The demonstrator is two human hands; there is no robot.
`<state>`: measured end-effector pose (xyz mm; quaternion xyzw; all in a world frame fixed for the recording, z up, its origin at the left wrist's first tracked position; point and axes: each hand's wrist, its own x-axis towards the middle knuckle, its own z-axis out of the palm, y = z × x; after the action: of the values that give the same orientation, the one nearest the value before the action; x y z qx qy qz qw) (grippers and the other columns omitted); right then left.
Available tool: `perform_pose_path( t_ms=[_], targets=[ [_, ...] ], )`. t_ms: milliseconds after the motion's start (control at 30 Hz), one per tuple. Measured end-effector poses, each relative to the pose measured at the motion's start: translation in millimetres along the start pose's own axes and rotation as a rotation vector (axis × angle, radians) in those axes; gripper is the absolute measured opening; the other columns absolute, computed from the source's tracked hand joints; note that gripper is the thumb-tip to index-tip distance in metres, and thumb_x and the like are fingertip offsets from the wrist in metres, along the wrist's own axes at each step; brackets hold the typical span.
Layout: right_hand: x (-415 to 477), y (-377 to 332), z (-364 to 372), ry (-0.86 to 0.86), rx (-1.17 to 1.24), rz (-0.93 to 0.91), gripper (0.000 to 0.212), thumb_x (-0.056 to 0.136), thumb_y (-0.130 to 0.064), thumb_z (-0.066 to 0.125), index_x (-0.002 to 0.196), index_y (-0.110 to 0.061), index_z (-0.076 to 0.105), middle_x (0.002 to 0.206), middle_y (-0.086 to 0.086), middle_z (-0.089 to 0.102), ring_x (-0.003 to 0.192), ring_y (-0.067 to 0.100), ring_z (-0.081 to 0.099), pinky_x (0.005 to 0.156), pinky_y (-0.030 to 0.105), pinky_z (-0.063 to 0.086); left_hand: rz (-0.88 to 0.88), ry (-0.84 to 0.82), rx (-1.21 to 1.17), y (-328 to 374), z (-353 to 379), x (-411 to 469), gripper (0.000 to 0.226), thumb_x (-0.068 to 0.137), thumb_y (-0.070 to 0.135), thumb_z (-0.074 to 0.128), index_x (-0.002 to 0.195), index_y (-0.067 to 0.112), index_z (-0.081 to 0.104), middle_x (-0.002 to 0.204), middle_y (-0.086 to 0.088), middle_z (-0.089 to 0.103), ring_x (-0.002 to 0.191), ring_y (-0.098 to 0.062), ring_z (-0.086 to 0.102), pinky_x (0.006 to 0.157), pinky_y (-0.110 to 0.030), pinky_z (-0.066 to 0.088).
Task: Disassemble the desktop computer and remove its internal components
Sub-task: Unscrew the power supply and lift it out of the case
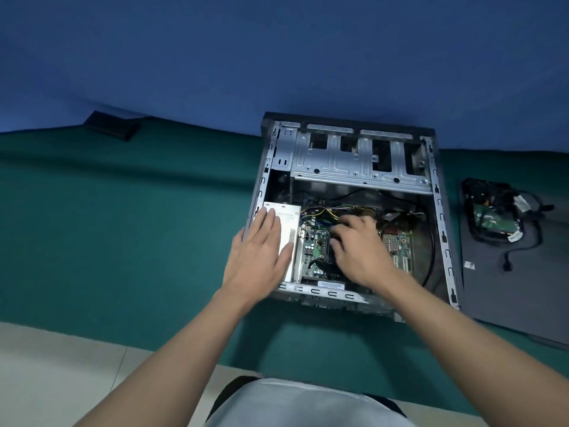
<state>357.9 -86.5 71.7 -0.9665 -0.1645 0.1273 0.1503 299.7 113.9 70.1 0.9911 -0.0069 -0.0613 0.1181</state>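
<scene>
An open desktop computer case (437, 192) lies on its side on the green table. Inside it I see the silver drive cage (338, 161) at the far end, the white power supply (291, 223) at the left and the green motherboard (314, 248) in the middle. My left hand (261, 251) lies flat with straight fingers on the power supply. My right hand (360, 251) reaches onto the motherboard, its fingers curled around a dark part by the coloured cable bundle (326, 212). What exactly those fingers hold is hidden.
To the right lies the dark side panel (508, 297), with a removed hard drive and black cables (495, 214) on its far end. A small black object (112, 126) sits at the back left against the blue wall. The table's near edge runs just in front of my body.
</scene>
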Motion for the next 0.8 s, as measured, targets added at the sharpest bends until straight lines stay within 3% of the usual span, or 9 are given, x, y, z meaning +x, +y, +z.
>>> perform_pose_path(
  t_ms=[100, 200, 300, 333, 400, 467, 533, 667, 800],
  targets=[
    [-23, -39, 5, 0.015, 0.132, -0.007, 0.04, 0.099, -0.039, 0.04, 0.131, -0.016, 0.05, 0.129, 0.006, 0.056, 0.118, 0.028, 0.047, 0.094, 0.048, 0.046, 0.111, -0.013, 0.026, -12, 5, -26, 0.069, 0.099, 0.052, 0.007, 0.153, 0.011, 0.019, 0.163, 0.0, 0.01, 0.149, -0.011, -0.006, 0.113, -0.039, 0.028],
    [-43, -68, 17, 0.024, 0.135, -0.044, 0.043, 0.099, -0.045, 0.034, 0.133, -0.019, 0.04, 0.119, 0.006, 0.06, 0.108, 0.03, 0.054, 0.08, 0.043, 0.047, 0.225, -0.036, 0.022, -28, 8, -42, 0.078, 0.096, 0.061, -0.001, 0.155, 0.01, 0.011, 0.163, 0.0, 0.001, 0.146, -0.008, -0.017, 0.115, -0.035, 0.026],
    [-57, -81, 31, 0.063, -0.047, -0.062, 0.061, 0.096, -0.058, 0.022, 0.144, -0.019, 0.026, 0.121, 0.007, 0.059, 0.106, 0.027, 0.056, 0.081, 0.04, 0.043, 0.349, -0.088, 0.104, -41, 6, -48, 0.089, 0.093, 0.071, 0.013, 0.154, 0.006, 0.004, 0.162, -0.005, -0.007, 0.147, -0.015, -0.019, 0.118, -0.034, 0.016],
    [-60, -82, 34, 0.074, -0.111, -0.082, 0.068, 0.094, -0.063, 0.016, 0.146, -0.019, 0.023, 0.126, 0.006, 0.057, 0.108, 0.025, 0.056, 0.083, 0.04, 0.043, 0.378, -0.095, 0.148, -44, 5, -48, 0.087, 0.096, 0.065, 0.025, 0.154, 0.004, 0.002, 0.162, -0.007, -0.008, 0.148, -0.019, -0.018, 0.119, -0.035, 0.017],
    [-64, -81, 37, 0.093, -0.198, -0.125, 0.08, 0.089, -0.072, 0.013, 0.147, -0.018, 0.023, 0.128, 0.005, 0.056, 0.108, 0.024, 0.057, 0.083, 0.039, 0.045, 0.412, -0.097, 0.21, -46, 5, -47, 0.077, 0.101, 0.029, 0.046, 0.153, 0.003, -0.004, 0.162, -0.01, -0.013, 0.147, -0.023, -0.02, 0.118, -0.036, 0.025],
    [-65, -80, 42, 0.114, -0.281, -0.14, 0.081, 0.088, -0.071, 0.031, 0.147, -0.017, 0.023, 0.124, 0.004, 0.058, 0.105, 0.023, 0.058, 0.082, 0.038, 0.045, 0.419, -0.079, 0.233, -45, 4, -46, 0.081, 0.092, -0.001, 0.046, 0.152, 0.003, -0.008, 0.161, -0.011, -0.015, 0.147, -0.025, -0.019, 0.115, -0.034, 0.028],
    [-66, -85, 48, 0.126, -0.348, -0.104, 0.082, 0.084, -0.057, 0.054, 0.147, -0.016, 0.021, 0.117, 0.002, 0.061, 0.101, 0.022, 0.059, 0.081, 0.037, 0.043, 0.436, -0.058, 0.275, -42, 5, -47, 0.082, 0.086, -0.01, 0.039, 0.152, 0.0, -0.009, 0.161, -0.014, -0.012, 0.148, -0.028, -0.016, 0.115, -0.034, 0.029],
    [-64, -96, 54, 0.189, -0.369, -0.002, 0.085, 0.073, -0.041, 0.07, 0.145, -0.016, 0.033, 0.099, 0.001, 0.068, 0.089, 0.022, 0.062, 0.074, 0.037, 0.043, 0.431, -0.035, 0.317, -41, 8, -46, 0.072, 0.09, -0.004, 0.035, 0.151, -0.004, -0.002, 0.161, -0.02, -0.003, 0.148, -0.032, -0.01, 0.109, -0.036, 0.037],
    [-64, -94, 58, 0.27, -0.378, 0.014, 0.088, 0.061, -0.034, 0.078, 0.14, -0.013, 0.045, 0.082, 0.001, 0.068, 0.073, 0.023, 0.06, 0.063, 0.035, 0.042, 0.392, -0.002, 0.328, -37, 10, -44, 0.066, 0.09, 0.001, 0.034, 0.151, -0.006, 0.008, 0.159, -0.022, 0.01, 0.149, -0.03, 0.001, 0.09, -0.033, 0.049]
  ],
)
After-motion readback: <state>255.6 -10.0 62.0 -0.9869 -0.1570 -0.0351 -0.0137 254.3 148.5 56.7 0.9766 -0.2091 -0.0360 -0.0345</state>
